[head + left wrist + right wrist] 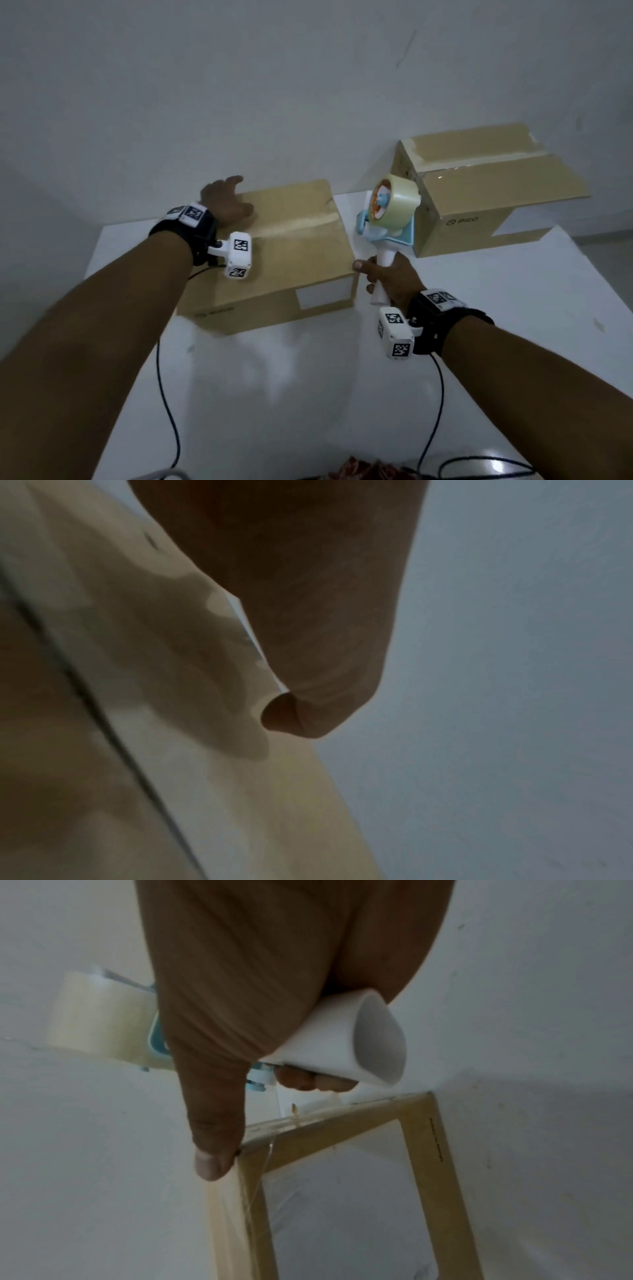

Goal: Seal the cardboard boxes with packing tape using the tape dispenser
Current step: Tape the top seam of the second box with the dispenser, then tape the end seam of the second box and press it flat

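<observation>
A closed cardboard box (291,253) with a strip of clear tape across its top lies on the white table (479,342). My left hand (224,202) rests on the box's far left corner, fingers over the edge; in the left wrist view the palm (301,615) lies above the taped box top (178,683). My right hand (387,277) grips the white handle of the tape dispenser (388,212) just right of the box, the roll of clear tape up. In the right wrist view the thumb (214,1150) touches the box's upper corner (253,1164) beside the white handle (346,1042).
A second cardboard box (486,192), marked PICO, stands at the back right against the wall, its top flaps taped. Black cables (168,394) trail from both wrists toward the table's near edge. A patterned red cloth (363,471) shows at the bottom.
</observation>
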Demonstrator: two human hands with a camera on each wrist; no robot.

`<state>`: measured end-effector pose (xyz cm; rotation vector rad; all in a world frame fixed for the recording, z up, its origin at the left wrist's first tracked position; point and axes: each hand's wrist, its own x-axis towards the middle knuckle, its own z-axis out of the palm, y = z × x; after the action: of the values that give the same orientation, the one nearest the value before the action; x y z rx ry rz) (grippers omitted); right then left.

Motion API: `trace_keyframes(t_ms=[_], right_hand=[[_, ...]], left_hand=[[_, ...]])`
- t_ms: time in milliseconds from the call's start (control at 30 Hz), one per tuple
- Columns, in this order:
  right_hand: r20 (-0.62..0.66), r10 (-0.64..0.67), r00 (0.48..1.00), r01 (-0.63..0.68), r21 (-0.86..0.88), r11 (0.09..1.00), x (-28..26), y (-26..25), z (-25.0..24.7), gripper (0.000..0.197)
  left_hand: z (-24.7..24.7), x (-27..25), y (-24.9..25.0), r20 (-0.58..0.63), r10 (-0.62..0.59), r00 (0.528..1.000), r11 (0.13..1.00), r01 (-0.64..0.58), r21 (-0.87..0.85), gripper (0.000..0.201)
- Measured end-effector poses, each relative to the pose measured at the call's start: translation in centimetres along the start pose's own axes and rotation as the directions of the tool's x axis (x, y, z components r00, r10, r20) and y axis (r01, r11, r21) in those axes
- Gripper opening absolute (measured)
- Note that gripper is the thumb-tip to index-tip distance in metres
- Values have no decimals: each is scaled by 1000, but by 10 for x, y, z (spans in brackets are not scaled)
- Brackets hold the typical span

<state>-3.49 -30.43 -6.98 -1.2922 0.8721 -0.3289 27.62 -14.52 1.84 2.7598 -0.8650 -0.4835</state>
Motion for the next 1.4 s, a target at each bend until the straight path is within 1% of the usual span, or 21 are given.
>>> trace_keyframes(t_ms=[33, 67, 133, 167, 233, 333, 433, 500, 567, 667, 700, 833, 867, 933, 1000, 1067, 1100, 1167, 1233, 1300, 1400], right_hand=[[-14, -5, 1000, 4, -28, 1000, 3, -1, -1, 53], [-34, -16, 999, 14, -54, 998, 6, -2, -3, 63], [-65, -55, 996, 48, -113, 992, 9, -8, -4, 77], [-76, -78, 994, 66, -152, 986, 10, -12, -3, 78], [-97, -118, 988, 93, -235, 968, 11, -22, 1, 78], [-153, -215, 965, 149, -356, 923, 11, -38, 8, 71], [-174, -385, 906, 250, -514, 820, 9, -49, 16, 60], [-134, -445, 885, 312, -538, 783, 2, -53, 26, 58], [-72, -455, 888, 354, -527, 773, -9, -58, 39, 55], [33, -431, 902, 380, -535, 754, -17, -51, 58, 48], [54, -415, 908, 377, -537, 755, -17, -46, 61, 45], [114, -381, 918, 382, -515, 767, -19, -34, 61, 29], [130, -382, 915, 393, -508, 767, -20, -34, 60, 24], [157, -378, 912, 404, -502, 765, -21, -37, 56, 16], [155, -373, 915, 398, -507, 764, -17, -40, 53, 21], [133, -375, 918, 387, -514, 765, -13, -42, 48, 33], [122, -377, 918, 383, -520, 763, -11, -43, 43, 35], [115, -399, 910, 394, -541, 743, -10, -46, 35, 30], [116, -419, 900, 408, -561, 720, -9, -49, 29, 24], [124, -415, 901, 407, -569, 715, -10, -52, 29, 21], [116, -439, 891, 423, -566, 707, -13, -56, 33, 31]], left_hand=[[-4, -9, -19, 24, -45, 999, 999, 45, 8, 93], [-7, -19, -33, 57, -69, 996, 998, 69, 15, 91], [-11, -36, -55, 95, -66, 993, 998, 65, 7, 80], [-10, -43, -64, 108, -52, 993, 999, 51, 9, 83], [-4, -53, -82, 106, -63, 992, 997, 66, -32, 95], [5, -63, -102, 50, -67, 997, 987, 73, -143, 93], [11, -81, -98, 30, -66, 997, 969, 72, -236, 98], [16, -91, -91, 15, -77, 997, 971, 78, -227, 111], [25, -97, -83, -1, -93, 996, 969, 90, -229, 119], [41, -108, -68, -23, -86, 996, 934, 72, -350, 110], [45, -110, -66, -35, -82, 996, 923, 63, -380, 109], [52, -109, -72, -41, -103, 994, 900, 76, -430, 118], [53, -110, -74, -42, -99, 994, 898, 71, -435, 116], [56, -115, -75, -83, -92, 992, 900, 47, -433, 106], [61, -119, -74, -104, -81, 991, 886, 24, -463, 104], [65, -124, -75, -55, -36, 998, 864, 4, -503, 107], [67, -127, -76, -26, 5, 1000, 865, -17, -501, 109], [68, -130, -75, -4, 75, 997, 880, -69, -469, 111], [69, -133, -71, -55, 101, 993, 908, -114, -404, 111], [73, -134, -64, -108, 69, 992, 927, -103, -360, 112], [80, -136, -46, -192, -9, 981, 973, -36, -228, 112]])
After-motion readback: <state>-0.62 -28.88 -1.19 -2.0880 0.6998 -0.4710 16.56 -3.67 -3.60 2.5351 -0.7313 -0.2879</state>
